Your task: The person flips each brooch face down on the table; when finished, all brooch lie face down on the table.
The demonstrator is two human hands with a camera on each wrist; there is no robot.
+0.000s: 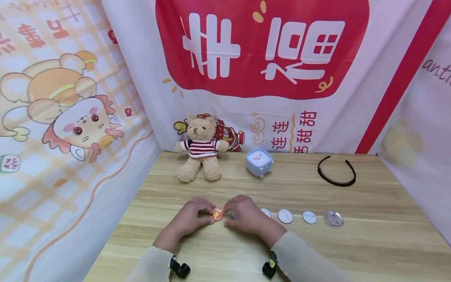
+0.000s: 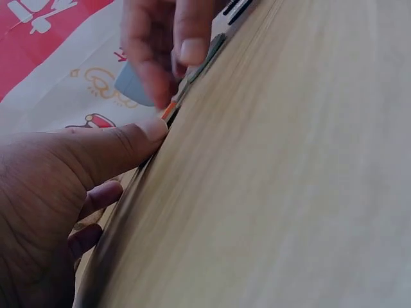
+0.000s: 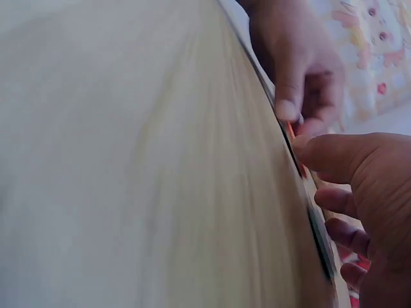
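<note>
In the head view, my left hand (image 1: pixel 193 216) pinches the left side of a round orange badge (image 1: pixel 217 214) flat on the wooden table. The left thumb (image 2: pixel 144 131) presses close to its orange edge (image 2: pixel 169 111) in the left wrist view. My right hand (image 1: pixel 244 215) is just right of that badge, thumb and forefinger apart and fingers loosely bent. Between them shows part of a grey round badge (image 1: pixel 235 214), mostly hidden by the hand. In the right wrist view, the right thumb (image 3: pixel 331 154) appears beside the orange edge; contact is unclear.
Several round badges lie in a row to the right, among them a white one (image 1: pixel 285 216) and a silver one (image 1: pixel 334 219). Behind stand a teddy bear (image 1: pixel 201 149) and a blue clock (image 1: pixel 259 162). A black headband (image 1: pixel 337 182) lies at the back right. Printed cloth hangs around the table.
</note>
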